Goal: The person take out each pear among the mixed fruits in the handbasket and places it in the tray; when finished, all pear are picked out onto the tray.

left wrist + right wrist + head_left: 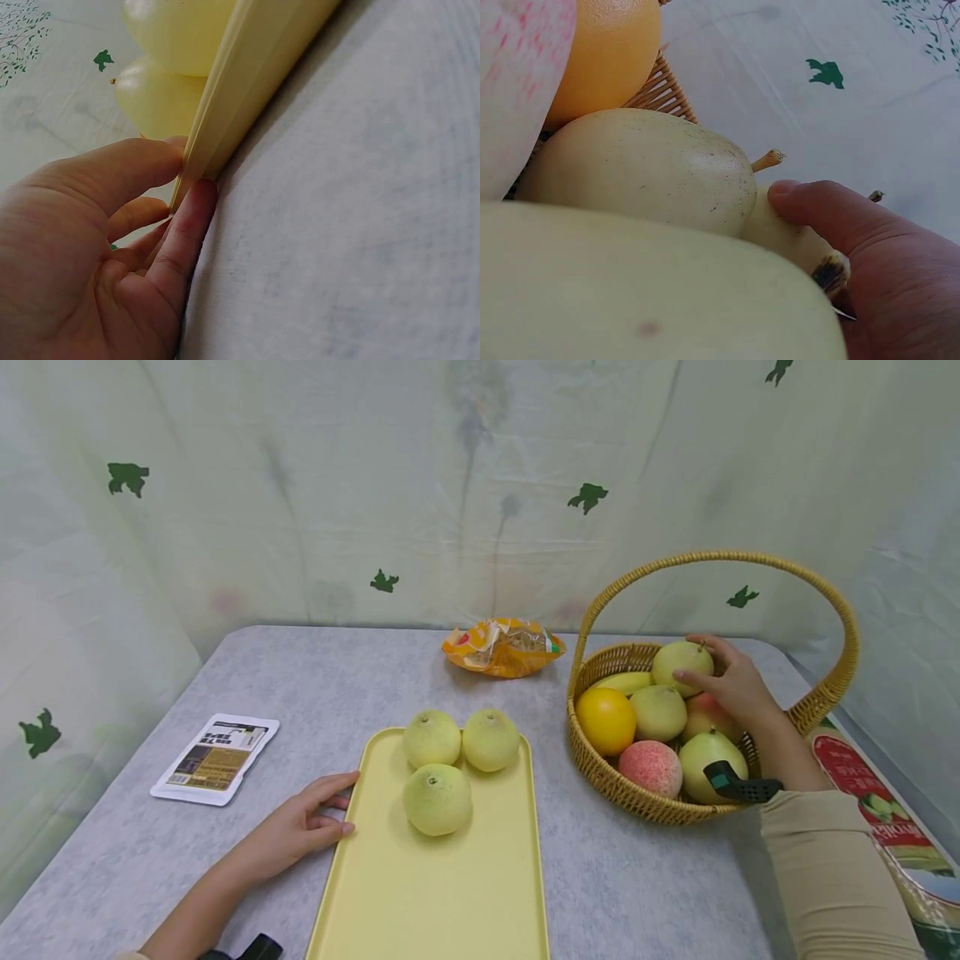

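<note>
"What does the surface (315, 693) carry?"

"A yellow tray (450, 893); right of it, a wicker basket (600, 783)."

"Touched how?"

"The left hand (296, 827), unclenched, touches the tray's rim; the right hand (738, 685) grasps a pear (675, 663) at the basket's far side."

"Elsewhere?"

"Three pears (437, 800) on the tray."

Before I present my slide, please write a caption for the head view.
Left hand touching a tray with three fruits; right hand gripping another fruit at the basket.

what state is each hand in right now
Left hand: open, touching the yellow tray at its edge.
Right hand: closed, holding a pale green fruit at the basket.
</note>
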The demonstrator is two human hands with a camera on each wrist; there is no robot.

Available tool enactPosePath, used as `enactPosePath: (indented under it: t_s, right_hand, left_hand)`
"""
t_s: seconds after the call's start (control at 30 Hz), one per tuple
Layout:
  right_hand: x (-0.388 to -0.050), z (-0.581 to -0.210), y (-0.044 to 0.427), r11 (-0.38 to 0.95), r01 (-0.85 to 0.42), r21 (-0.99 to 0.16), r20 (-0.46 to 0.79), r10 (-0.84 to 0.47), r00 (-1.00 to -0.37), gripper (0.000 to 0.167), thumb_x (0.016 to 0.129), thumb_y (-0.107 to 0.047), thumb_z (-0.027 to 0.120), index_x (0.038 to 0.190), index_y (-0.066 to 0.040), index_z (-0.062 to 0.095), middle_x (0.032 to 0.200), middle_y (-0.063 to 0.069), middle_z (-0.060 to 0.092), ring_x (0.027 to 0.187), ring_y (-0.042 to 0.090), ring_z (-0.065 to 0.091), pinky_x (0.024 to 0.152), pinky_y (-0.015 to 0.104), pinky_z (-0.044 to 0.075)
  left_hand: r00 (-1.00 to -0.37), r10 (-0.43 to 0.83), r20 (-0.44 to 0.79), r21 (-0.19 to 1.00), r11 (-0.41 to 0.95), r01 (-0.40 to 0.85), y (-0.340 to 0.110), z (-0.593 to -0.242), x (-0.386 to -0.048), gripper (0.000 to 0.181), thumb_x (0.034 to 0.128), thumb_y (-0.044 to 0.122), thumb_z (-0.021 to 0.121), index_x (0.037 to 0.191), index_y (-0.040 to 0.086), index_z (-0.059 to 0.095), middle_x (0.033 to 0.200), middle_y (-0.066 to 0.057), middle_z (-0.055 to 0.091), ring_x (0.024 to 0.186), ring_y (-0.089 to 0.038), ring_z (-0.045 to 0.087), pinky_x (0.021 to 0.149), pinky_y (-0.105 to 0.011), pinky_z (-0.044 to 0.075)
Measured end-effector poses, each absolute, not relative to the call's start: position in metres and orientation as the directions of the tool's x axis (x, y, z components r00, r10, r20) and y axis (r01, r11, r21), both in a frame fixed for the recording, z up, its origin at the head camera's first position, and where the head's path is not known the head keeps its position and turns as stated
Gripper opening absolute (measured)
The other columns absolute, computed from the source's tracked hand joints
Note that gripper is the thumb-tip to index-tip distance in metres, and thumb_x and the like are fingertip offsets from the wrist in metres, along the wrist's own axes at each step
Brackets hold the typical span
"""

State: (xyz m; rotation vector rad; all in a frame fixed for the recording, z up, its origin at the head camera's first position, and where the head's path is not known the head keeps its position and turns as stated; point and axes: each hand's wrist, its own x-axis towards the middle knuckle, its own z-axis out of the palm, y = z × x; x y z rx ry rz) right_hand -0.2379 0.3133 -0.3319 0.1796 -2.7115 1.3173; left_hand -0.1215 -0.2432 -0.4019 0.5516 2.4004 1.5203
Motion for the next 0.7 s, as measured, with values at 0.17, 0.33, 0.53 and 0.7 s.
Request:
enactPosePath:
  t_s: [0.17,0.33,0.53,0.7]
  right_hand:
    - [-0.235,-0.326,0.311,0.64,-0.129,-0.757,0.191,0.029,-0.981,0.067,0.082,-0.035,0.065,0.136,-0.009,0.036,0.131,0.021,0.04,0.117,0.037,0.035,0.088,0.049,0.032]
    - [-0.231,-0.312,0.304,0.63,-0.147,-0.762,0.24,0.064,-0.969,0.065,0.081,-0.033,0.067,0.134,-0.009,0.039,0.128,0.02,0.042,0.121,0.036,0.031,0.089,0.051,0.03]
    - [-0.22,-0.292,0.287,0.602,-0.173,-0.779,0.254,0.051,-0.966,0.059,0.082,-0.029,0.067,0.133,-0.014,0.041,0.128,0.011,0.041,0.115,0.025,0.036,0.075,0.024,0.039]
    - [-0.2,-0.281,0.267,0.535,-0.306,-0.788,0.345,-0.027,-0.938,0.051,0.082,-0.015,0.067,0.129,-0.013,0.046,0.119,0.003,0.046,0.101,0.013,0.043,0.067,0.013,0.044]
  left_hand:
    - [-0.896,0.444,-0.007,0.906,0.382,0.183,-0.243,-0.402,-0.121,0.063,0.0845,0.015,0.064,0.137,-0.002,0.033,0.13,-0.02,0.034,0.1,-0.013,0.047,0.076,-0.024,0.046]
    - [-0.897,0.442,-0.017,0.907,0.385,0.172,-0.243,-0.403,-0.121,0.063,0.0844,0.016,0.064,0.137,-0.001,0.033,0.131,-0.019,0.034,0.1,-0.012,0.047,0.076,-0.024,0.046]
    - [-0.898,0.439,-0.017,0.906,0.386,0.172,-0.243,-0.403,-0.122,0.063,0.0841,0.015,0.064,0.137,-0.001,0.033,0.13,-0.019,0.034,0.1,-0.011,0.047,0.076,-0.024,0.046]
    - [-0.901,0.434,-0.022,0.908,0.386,0.164,-0.244,-0.403,-0.122,0.064,0.0839,0.016,0.065,0.137,0.0,0.033,0.13,-0.018,0.034,0.099,-0.01,0.047,0.076,-0.024,0.046]
